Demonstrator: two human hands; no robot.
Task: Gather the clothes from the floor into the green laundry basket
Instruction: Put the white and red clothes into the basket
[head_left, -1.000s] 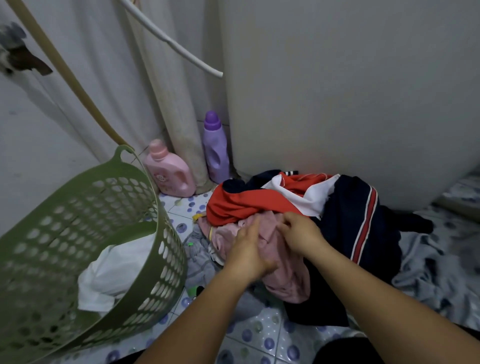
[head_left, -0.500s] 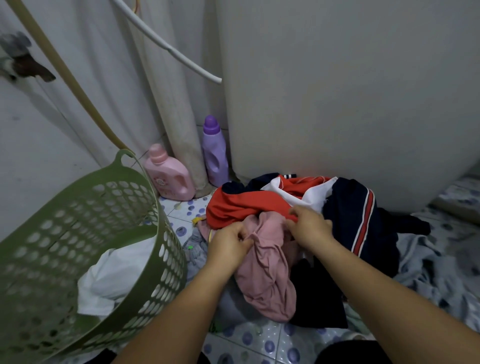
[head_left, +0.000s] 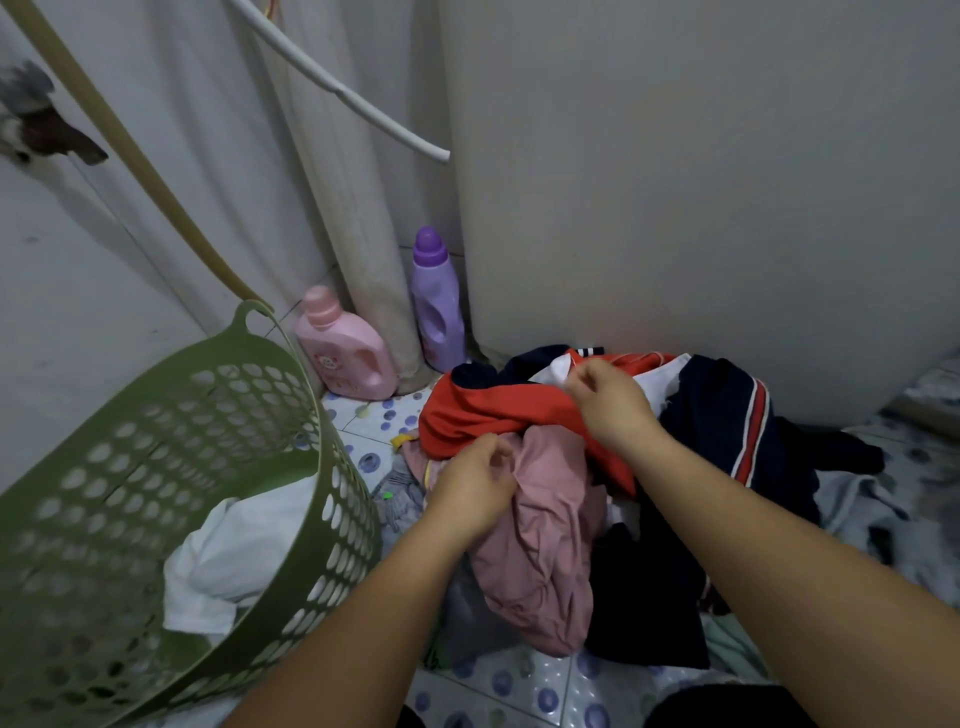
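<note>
A heap of clothes lies on the tiled floor against the wall: a pink garment (head_left: 540, 540) in front, a red, white and navy top (head_left: 483, 415) behind it, and a navy piece with red and white stripes (head_left: 727, 415) to the right. My left hand (head_left: 475, 486) is closed on the upper left edge of the pink garment. Farther back, my right hand (head_left: 610, 402) pinches the red, white and navy top. The green laundry basket (head_left: 332, 483) stands tilted at the left with a white cloth (head_left: 234, 556) inside.
A pink detergent bottle (head_left: 345, 353) and a purple bottle (head_left: 439, 301) stand in the corner beside a pipe (head_left: 363, 249). A grey cloth (head_left: 878, 499) lies on the floor at the right. The wall rises right behind the heap.
My right hand left the pink garment and moved up and back onto the red, white and navy top. My left hand shifted left and took hold of the pink garment's edge, lifting it slightly.
</note>
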